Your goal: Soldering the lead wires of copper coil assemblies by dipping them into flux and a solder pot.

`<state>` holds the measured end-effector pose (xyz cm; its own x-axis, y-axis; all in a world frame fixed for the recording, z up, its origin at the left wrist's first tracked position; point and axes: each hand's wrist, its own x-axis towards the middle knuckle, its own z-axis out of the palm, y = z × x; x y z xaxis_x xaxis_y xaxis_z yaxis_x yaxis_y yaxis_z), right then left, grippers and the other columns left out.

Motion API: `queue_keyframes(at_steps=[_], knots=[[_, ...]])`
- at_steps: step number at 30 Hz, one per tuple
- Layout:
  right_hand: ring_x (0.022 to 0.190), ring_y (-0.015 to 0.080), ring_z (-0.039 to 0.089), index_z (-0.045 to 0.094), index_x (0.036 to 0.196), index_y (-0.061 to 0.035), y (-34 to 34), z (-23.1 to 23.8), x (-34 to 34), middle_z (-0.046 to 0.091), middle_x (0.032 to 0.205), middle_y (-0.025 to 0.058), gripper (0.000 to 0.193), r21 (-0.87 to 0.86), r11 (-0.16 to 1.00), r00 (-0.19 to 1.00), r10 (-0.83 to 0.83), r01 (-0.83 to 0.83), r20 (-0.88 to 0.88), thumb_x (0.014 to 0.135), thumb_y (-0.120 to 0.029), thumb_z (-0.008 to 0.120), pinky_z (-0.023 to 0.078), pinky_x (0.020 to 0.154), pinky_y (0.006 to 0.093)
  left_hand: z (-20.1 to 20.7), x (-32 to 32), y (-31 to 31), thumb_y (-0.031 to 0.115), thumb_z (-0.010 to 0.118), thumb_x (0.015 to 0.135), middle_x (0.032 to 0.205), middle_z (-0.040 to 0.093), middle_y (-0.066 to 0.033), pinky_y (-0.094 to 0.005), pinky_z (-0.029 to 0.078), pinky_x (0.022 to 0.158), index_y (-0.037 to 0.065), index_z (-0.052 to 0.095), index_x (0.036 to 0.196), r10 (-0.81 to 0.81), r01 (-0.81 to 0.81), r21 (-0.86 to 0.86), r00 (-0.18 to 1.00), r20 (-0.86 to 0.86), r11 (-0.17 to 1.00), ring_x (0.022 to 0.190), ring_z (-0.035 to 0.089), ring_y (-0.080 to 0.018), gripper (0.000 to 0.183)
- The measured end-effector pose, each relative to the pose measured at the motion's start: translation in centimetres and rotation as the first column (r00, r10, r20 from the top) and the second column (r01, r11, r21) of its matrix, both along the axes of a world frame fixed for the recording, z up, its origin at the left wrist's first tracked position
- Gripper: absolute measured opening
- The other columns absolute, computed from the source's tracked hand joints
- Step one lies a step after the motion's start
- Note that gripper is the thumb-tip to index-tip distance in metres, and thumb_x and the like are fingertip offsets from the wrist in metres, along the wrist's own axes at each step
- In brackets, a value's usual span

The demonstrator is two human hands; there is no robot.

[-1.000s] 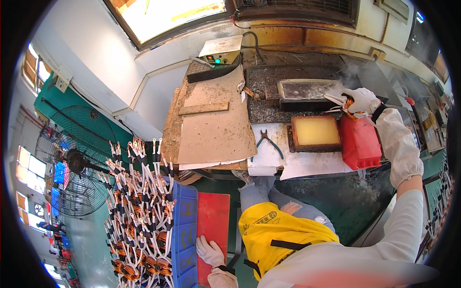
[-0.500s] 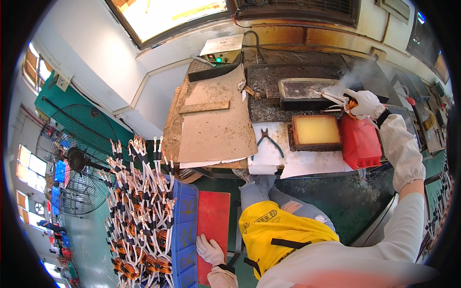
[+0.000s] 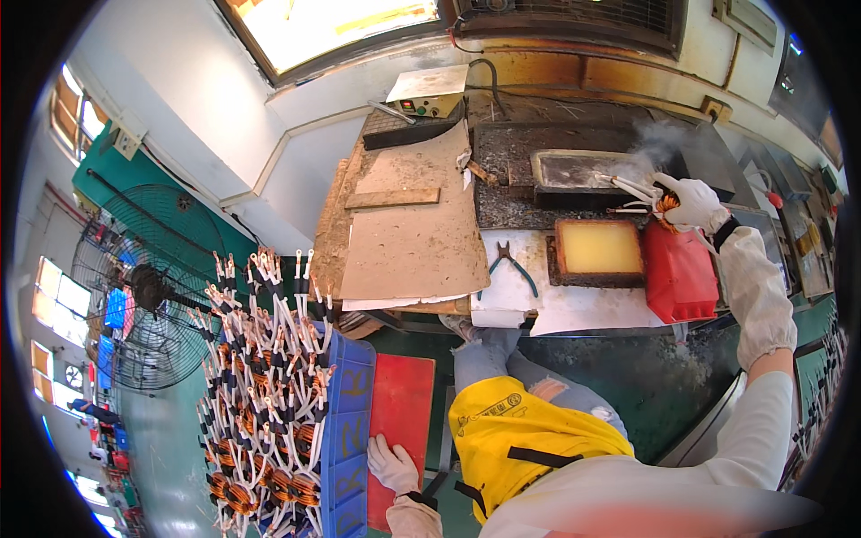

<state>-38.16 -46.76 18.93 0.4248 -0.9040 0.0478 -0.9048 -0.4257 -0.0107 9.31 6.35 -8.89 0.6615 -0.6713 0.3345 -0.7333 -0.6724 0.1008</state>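
Note:
My right hand (image 3: pixel 693 203), in a white glove, grips a copper-wound coil (image 3: pixel 667 205) with white wire leads. The tips of several leads reach the right end of a dark rectangular solder pot (image 3: pixel 583 172), where smoke rises. Just below this hand stands a red plastic bin (image 3: pixel 679 280). My left hand (image 3: pixel 392 463), also gloved, lies with its fingers stretched out on a red board (image 3: pixel 401 399). Beside it is a blue crate (image 3: pixel 348 426) with several similar coils (image 3: pixel 260 386) piled high, their leads pointing up.
A tray of yellowish solid (image 3: pixel 599 247) sits in front of the pot. Pliers (image 3: pixel 509 267) lie on white paper to its left. Further left are cardboard (image 3: pixel 414 247), a wooden strip (image 3: pixel 392 198) and a control box (image 3: pixel 429 92). A large fan (image 3: pixel 151 287) stands behind the crate.
The view has shifted slightly, so the bench appears a little lower and further right. Both hands keep their places, and the coil stays in my right hand. The control box's green light looks dimmer.

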Motion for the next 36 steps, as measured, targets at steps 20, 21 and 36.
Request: queue_keyframes(at_steps=[20, 21, 36], knots=[[0.087, 0.038, 0.063, 0.048, 0.139, -0.02, 2.6, -1.0, -1.6, 0.063, 0.093, 0.0172, 0.075, -0.034, 0.999, 0.993, 0.008, -0.004, 0.12, 0.067, -0.025, 0.067, 0.051, 0.077, 0.0448, 0.0, 0.1, 0.0, 0.02, 0.051, 0.091, 0.134, 0.051, -0.0173, -0.0502, 0.037, 0.104, 0.006, 0.051, 0.13, -0.01, 0.01, -0.019, 1.0, 0.003, 1.0, 0.122, 0.048, -0.0375, 0.041], [0.088, 0.0382, 0.062, 0.046, 0.14, -0.0216, 2.8, -1.1, -1.8, 0.062, 0.094, 0.0171, 0.076, -0.041, 0.999, 0.992, 0.004, 0.001, 0.127, 0.067, -0.024, 0.067, 0.051, 0.077, 0.0446, 0.1, 0.0, 0.0, 0.021, 0.051, 0.091, 0.134, 0.051, -0.0173, -0.0502, 0.037, 0.104, 0.006, 0.051, 0.13, -0.015, 0.015, -0.017, 1.0, 0.007, 1.0, 0.122, 0.048, -0.0374, 0.041], [0.09, 0.0408, 0.063, 0.034, 0.147, -0.027, 3.0, -3.8, -1.7, 0.063, 0.097, 0.0216, 0.077, -0.084, 0.947, 0.935, -0.286, 0.309, 0.209, 0.076, -0.029, 0.065, 0.05, 0.078, 0.0475, 0.4, 0.0, -0.3, 0.019, 0.053, 0.09, 0.132, 0.053, -0.0171, -0.0505, 0.04, 0.101, 0.006, 0.053, 0.127, -0.015, 0.015, -0.033, 1.0, 0.024, 0.999, 0.119, 0.051, -0.0378, 0.039]])
